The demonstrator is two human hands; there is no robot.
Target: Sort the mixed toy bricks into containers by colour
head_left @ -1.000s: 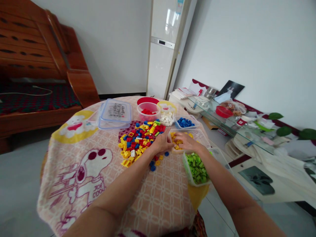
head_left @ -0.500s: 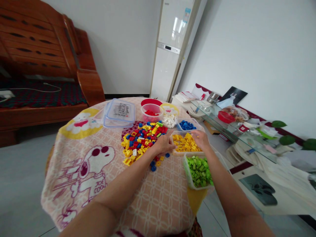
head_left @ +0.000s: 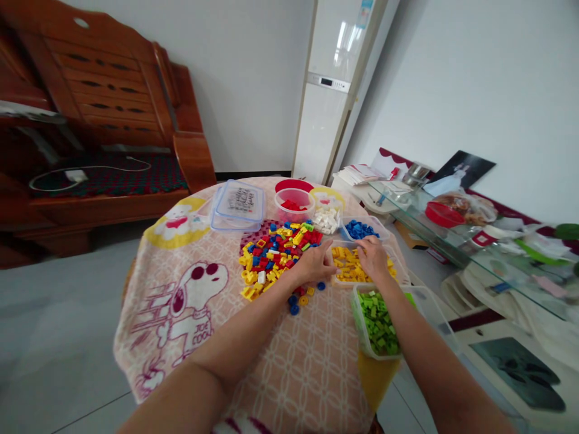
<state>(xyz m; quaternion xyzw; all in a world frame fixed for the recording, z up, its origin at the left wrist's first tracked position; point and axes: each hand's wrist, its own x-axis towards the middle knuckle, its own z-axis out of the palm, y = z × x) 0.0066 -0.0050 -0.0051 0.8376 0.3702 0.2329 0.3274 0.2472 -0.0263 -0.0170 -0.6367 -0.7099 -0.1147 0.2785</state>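
A mixed pile of red, yellow and blue bricks (head_left: 275, 253) lies on the cartoon-print tablecloth (head_left: 190, 295). My left hand (head_left: 316, 263) rests flat at the pile's right edge, fingers stretched toward a clear container of yellow bricks (head_left: 347, 271) and touching its near-left rim. My right hand (head_left: 373, 256) lies over that container's far side, fingers bent down near the rim; what they hold is hidden. Beyond it stands a container of blue bricks (head_left: 359, 229). A container of green bricks (head_left: 379, 316) sits under my right forearm.
At the table's far side stand a white-brick tub (head_left: 326, 220), a red bowl (head_left: 294, 205) and a lidded clear box (head_left: 237, 205). A few loose pieces (head_left: 298, 300) lie near the front. A cluttered glass shelf (head_left: 452, 241) is right; a wooden bench (head_left: 113, 132) left.
My right hand came out of the middle of the yellow bricks and shifted to the container's far side. My left hand stayed by the pile. The camera view swung left.
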